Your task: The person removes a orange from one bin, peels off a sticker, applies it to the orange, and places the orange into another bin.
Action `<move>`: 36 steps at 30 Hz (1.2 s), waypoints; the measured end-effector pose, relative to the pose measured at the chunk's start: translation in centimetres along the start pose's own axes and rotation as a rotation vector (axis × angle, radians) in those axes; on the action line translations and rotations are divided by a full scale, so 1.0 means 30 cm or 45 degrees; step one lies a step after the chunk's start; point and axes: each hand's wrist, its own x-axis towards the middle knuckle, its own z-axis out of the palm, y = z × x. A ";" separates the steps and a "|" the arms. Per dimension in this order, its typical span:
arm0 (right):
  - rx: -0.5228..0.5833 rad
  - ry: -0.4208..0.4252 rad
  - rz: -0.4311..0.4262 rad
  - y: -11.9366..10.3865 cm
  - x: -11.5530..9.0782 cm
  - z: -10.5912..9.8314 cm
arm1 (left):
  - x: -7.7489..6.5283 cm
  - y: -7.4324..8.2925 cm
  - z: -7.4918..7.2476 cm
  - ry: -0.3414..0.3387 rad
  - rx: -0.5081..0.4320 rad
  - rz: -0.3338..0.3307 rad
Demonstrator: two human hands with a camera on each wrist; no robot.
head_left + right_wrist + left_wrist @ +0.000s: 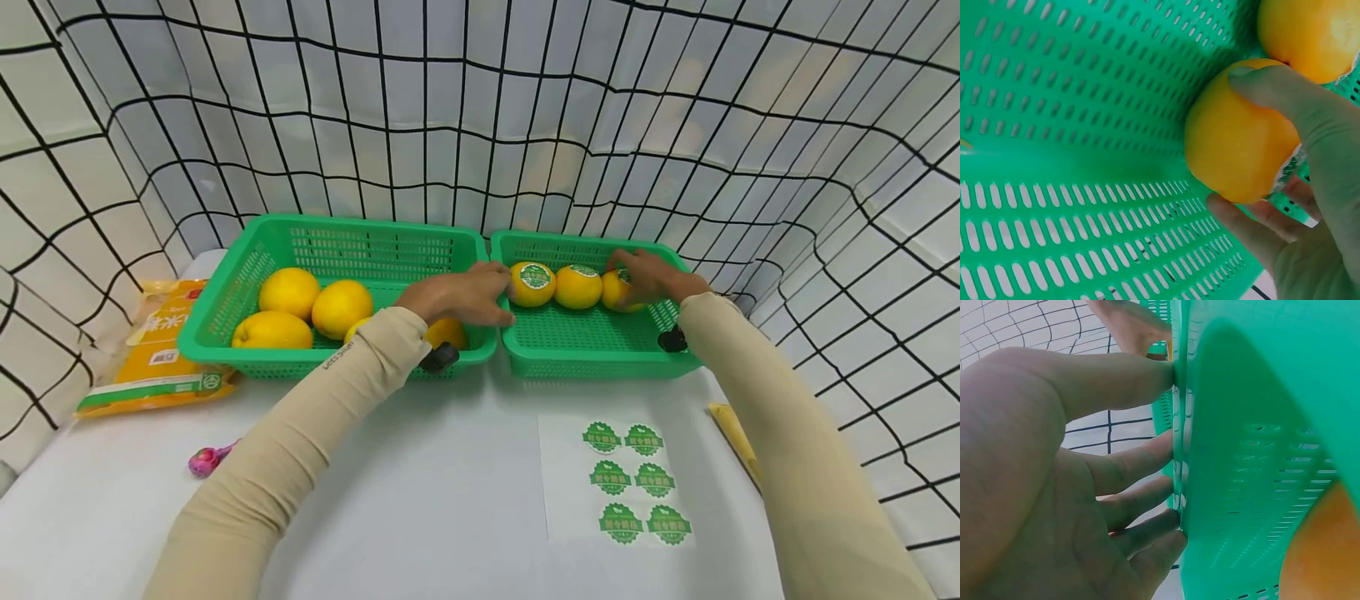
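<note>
In the head view, my right hand [648,275] is in the right green basket [577,364], holding an orange [617,292] at the right end of a row of three. The right wrist view shows the thumb on top of this orange [1241,137] and the fingertips beneath it, with a sticker edge visible near the palm. My left hand [465,294] is over the adjoining rims of the two baskets. Its extended fingers meet a green basket rim [1182,425] in the left wrist view. Beside it, the left green basket [360,225] holds several oranges [342,308].
A sheet of green round stickers [558,475] lies on the white table [420,492]. An orange-yellow bag [161,350] lies left of the baskets, a small pink item [206,461] near the left sleeve. Black netting [465,125] surrounds the table's back and sides.
</note>
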 end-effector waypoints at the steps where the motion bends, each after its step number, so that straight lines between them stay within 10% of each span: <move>1: 0.005 -0.004 0.002 -0.001 -0.002 -0.001 | 0.001 0.001 0.000 -0.002 0.000 0.000; 21: 0.064 -0.039 0.096 0.006 -0.121 -0.088 | -0.046 -0.025 -0.002 0.110 -0.017 0.082; 27: 0.127 0.146 0.017 -0.061 -0.269 -0.084 | -0.180 -0.082 -0.017 0.346 -0.124 0.110; 36: 0.323 0.470 -0.173 -0.220 -0.504 0.093 | -0.398 -0.162 0.050 0.517 -0.313 0.120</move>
